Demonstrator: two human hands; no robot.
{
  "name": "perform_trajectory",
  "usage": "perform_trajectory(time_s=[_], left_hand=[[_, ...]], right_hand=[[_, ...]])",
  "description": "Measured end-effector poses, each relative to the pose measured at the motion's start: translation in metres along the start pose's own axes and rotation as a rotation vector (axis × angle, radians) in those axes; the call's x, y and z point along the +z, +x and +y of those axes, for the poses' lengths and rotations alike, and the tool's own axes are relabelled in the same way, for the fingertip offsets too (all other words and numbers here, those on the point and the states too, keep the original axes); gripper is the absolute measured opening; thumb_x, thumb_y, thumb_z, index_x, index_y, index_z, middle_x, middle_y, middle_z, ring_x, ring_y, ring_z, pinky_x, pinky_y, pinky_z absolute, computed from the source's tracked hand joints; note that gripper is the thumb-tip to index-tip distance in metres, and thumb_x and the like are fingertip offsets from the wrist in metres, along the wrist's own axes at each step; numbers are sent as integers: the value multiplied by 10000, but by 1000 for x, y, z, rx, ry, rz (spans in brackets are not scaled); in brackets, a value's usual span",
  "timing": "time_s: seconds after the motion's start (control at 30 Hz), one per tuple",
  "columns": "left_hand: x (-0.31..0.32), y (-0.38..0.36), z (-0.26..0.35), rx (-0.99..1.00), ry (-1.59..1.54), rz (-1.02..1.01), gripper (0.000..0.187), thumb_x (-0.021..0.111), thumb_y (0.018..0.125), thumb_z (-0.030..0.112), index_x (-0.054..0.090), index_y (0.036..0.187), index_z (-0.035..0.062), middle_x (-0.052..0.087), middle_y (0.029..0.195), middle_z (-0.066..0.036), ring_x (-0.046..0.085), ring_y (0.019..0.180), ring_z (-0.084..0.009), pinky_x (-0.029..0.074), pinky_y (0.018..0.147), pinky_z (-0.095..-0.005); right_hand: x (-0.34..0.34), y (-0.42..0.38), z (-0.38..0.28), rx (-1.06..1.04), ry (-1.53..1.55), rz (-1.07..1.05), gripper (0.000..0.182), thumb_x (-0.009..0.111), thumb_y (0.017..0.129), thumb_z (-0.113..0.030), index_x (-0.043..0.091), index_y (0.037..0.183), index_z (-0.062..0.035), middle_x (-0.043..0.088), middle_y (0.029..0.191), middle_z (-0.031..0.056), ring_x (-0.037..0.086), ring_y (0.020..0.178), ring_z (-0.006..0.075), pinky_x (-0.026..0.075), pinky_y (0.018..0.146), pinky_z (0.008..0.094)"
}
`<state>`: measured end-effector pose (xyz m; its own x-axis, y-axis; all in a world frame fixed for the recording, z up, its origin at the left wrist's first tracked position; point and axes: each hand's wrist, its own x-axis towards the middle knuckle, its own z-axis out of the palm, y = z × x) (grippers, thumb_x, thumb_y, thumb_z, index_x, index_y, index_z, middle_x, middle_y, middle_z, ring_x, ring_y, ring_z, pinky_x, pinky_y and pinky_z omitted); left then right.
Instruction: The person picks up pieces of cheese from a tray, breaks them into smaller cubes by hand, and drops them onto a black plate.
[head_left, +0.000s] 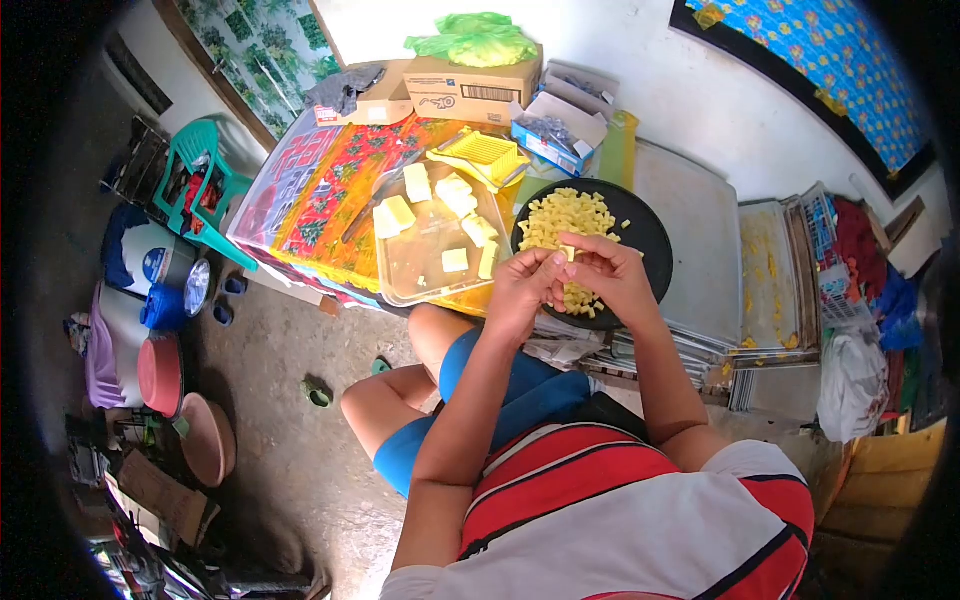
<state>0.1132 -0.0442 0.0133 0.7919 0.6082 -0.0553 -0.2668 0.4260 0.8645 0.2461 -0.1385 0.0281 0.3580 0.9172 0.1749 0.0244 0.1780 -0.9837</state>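
Observation:
Above a round black tray [650, 235], my left hand [527, 288] and my right hand [615, 280] meet with bent fingers. Between their fingertips is a small yellow piece [568, 253]; its kind is not clear. Many small yellow cubes [565, 214] are heaped in the black tray, partly hidden by my hands. To the left lies a clear plastic tray [408, 268] holding several larger pale yellow blocks [394, 216]. A knife-like dark strip [362, 215] lies along that tray's left side.
A yellow slotted plastic rack [485, 157] sits behind the clear tray. Cardboard boxes [470, 88], one topped by a green plastic bag [475, 40], line the wall. Stacked framed screens [690, 230] stand at right. A green chair [205, 185] and basins [208, 440] are at left.

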Motion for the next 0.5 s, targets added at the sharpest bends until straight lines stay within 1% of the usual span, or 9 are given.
perform_trajectory(time_s=[0.07,0.17,0.27,0.37,0.5], left_hand=[[0,2,-2,-18,4,2,240,603,914,267,614,842,38,613,712,-21,559,555,-85,485,488,-234],[-1,6,-7,-55,-23,-2,253,606,911,275,613,830,37,614,707,-21,562,556,-87,488,491,-237],[-2,10,-11,-113,-52,-10,255,608,909,278,613,824,37,616,701,-23,562,548,-89,492,491,-240],[0,14,-16,-144,-70,10,248,611,906,273,613,829,38,621,702,-29,560,535,-91,495,485,-244],[-3,23,-29,-143,-45,2,241,612,905,262,612,859,25,631,714,-43,558,522,-95,495,475,-247]], right_hand=[[-2,0,0,34,50,0,375,650,820,-3,594,1191,3,626,923,28,583,823,64,476,727,203],[-6,2,5,61,93,16,362,626,814,4,602,1175,11,633,914,31,584,837,70,471,744,206],[-15,3,17,51,49,41,347,604,817,-11,608,1164,15,636,938,37,583,863,79,468,775,219],[-16,2,24,112,187,74,347,601,823,-35,605,1166,17,639,951,40,582,888,89,467,803,233],[-20,0,29,138,147,118,333,603,838,-45,602,1164,25,640,963,48,589,878,95,476,794,236]])
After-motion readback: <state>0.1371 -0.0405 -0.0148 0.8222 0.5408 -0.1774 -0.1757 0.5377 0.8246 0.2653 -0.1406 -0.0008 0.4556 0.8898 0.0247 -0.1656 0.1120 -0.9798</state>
